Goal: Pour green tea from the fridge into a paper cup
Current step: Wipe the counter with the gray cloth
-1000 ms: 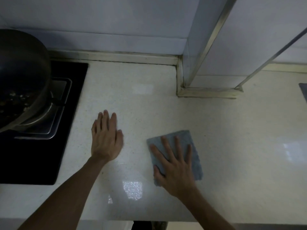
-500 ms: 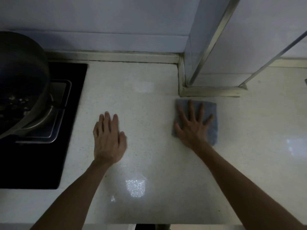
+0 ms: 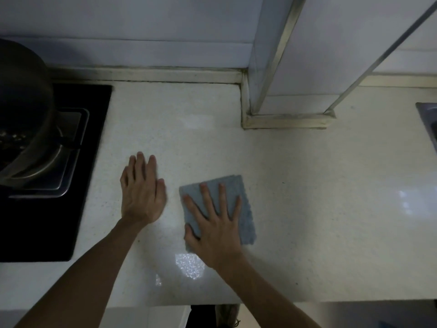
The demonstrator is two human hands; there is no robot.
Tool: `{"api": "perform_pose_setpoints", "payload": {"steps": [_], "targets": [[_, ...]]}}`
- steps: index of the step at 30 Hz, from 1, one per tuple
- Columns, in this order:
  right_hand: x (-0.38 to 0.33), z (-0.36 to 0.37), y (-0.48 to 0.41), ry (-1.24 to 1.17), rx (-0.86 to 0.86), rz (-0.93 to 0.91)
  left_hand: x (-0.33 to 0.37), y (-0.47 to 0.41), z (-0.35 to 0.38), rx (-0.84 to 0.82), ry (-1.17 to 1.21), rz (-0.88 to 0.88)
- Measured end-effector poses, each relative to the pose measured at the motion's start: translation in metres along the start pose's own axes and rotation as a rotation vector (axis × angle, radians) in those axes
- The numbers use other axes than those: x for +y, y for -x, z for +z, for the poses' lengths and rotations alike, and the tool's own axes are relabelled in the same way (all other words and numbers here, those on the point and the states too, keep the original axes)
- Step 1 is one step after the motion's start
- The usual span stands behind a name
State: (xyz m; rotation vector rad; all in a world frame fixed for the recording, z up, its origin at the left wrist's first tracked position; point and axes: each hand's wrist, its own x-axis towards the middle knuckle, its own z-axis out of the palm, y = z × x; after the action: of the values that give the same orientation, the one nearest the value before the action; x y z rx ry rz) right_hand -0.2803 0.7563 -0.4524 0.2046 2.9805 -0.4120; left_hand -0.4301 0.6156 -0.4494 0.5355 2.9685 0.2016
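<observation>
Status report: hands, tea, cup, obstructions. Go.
Left hand flat on the counter, empty. Right hand spread flat on a blue cloth. No tea or paper cup in view. Pot on the stove at left.

Dim kitchen shot: right hand (image 3: 216, 227) is pressed flat, fingers spread, on a folded blue-grey cloth (image 3: 246, 209) on the pale speckled countertop (image 3: 319, 185). Left hand (image 3: 142, 190) lies flat on the bare counter just beside it. Dark pot (image 3: 21, 110) sits on the black stove (image 3: 78, 162) at left.
</observation>
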Motion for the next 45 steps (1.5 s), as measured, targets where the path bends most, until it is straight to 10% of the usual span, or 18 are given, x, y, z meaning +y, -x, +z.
{"api": "perform_pose_setpoints", "payload": {"steps": [13, 45], "targets": [[0.146, -0.039, 0.027, 0.001, -0.017, 0.314, 0.003, 0.000, -0.003, 0.008, 0.003, -0.009], [0.022, -0.043, -0.256, 0.093, 0.054, 0.105, -0.003, -0.002, 0.002, -0.008, 0.029, -0.007]]}}
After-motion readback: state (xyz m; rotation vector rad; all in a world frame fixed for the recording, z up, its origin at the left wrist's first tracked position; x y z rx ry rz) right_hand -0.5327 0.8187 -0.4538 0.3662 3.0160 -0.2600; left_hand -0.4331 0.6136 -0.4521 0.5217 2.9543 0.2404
